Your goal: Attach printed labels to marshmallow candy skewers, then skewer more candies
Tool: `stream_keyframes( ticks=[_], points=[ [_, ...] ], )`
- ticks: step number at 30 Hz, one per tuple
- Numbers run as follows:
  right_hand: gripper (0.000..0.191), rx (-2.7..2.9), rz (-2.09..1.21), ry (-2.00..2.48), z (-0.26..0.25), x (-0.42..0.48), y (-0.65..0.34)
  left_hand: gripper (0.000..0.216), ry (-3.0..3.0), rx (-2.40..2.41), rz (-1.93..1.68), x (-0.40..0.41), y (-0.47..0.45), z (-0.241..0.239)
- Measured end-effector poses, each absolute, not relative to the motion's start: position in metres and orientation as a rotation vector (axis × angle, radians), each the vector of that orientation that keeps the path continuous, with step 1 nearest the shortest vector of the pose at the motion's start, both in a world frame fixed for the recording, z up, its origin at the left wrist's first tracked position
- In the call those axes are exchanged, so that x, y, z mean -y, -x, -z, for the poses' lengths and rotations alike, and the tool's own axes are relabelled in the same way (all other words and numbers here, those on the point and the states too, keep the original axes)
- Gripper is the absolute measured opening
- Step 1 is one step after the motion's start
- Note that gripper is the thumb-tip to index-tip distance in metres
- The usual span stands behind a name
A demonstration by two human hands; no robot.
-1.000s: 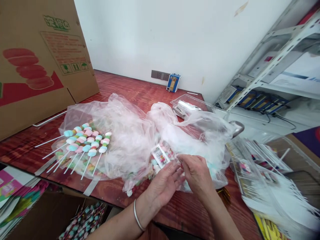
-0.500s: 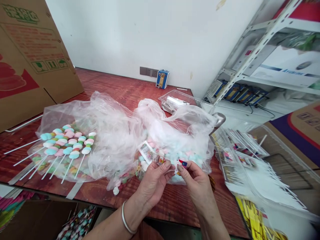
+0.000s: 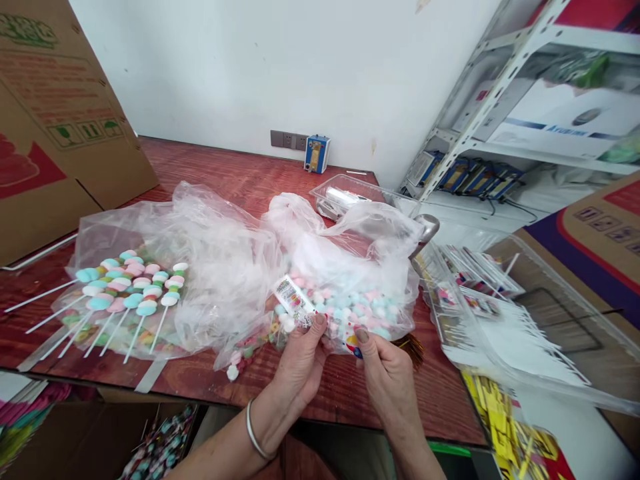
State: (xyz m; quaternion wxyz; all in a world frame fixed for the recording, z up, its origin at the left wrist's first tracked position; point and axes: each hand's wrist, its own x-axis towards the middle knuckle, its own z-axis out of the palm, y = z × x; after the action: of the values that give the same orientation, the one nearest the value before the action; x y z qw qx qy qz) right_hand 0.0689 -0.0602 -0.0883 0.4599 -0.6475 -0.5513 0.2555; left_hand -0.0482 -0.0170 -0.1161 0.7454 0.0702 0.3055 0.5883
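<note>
Big cardboard box (image 3: 60, 133) far left, then marshmallow sticks (image 3: 133, 287) lying on a plastic bag (image 3: 215, 267). Left hand (image 3: 303, 360) has a printed wrapper (image 3: 294, 297) pinched, just by the marshmallow bag (image 3: 350, 303). Right hand (image 3: 387, 367) pinches a colorful printed bit (image 3: 353, 339) beside it; can't tell if they're joined. Clear tub (image 3: 590, 395) further right.

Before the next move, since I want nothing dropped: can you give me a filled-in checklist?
1. Left hand gripping the white printed wrapper: ok.
2. Right hand pinching the small white, red-and-blue printed piece: ok.
3. Those two pieces joined: cannot tell.
4. Skewers of pastel marshmallows on white sticks clear of both hands: ok.
5. Small white candy well back from the dark-red wooden table's front edge: not ok, close.
</note>
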Motion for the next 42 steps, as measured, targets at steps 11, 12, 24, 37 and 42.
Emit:
stream_keyframes(
  ticks=[11, 12, 24, 37, 42],
  points=[
    [0.018, 1.457, -0.24, 1.391, 0.082, 0.077, -0.062, 0.04, -0.002, -0.574, -1.26, 0.017, 0.049, 0.122],
    [0.017, 1.447, -0.231, 1.398, 0.083, 0.077, -0.061, 0.04, -0.007, -0.583, -1.261, 0.017, 0.05, 0.123],
    [0.013, 1.426, -0.196, 1.421, 0.09, 0.078, -0.055, 0.037, 0.0, -0.574, -1.231, 0.019, 0.051, 0.128],
    [0.019, 1.289, -0.357, 1.447, 0.097, 0.08, -0.054, 0.038, -0.171, -0.598, -1.298, 0.02, 0.052, 0.13],
    [0.015, 1.342, -0.316, 1.41, 0.097, 0.08, -0.056, 0.038, -0.225, -0.67, -1.343, 0.021, 0.05, 0.131]
  ],
)
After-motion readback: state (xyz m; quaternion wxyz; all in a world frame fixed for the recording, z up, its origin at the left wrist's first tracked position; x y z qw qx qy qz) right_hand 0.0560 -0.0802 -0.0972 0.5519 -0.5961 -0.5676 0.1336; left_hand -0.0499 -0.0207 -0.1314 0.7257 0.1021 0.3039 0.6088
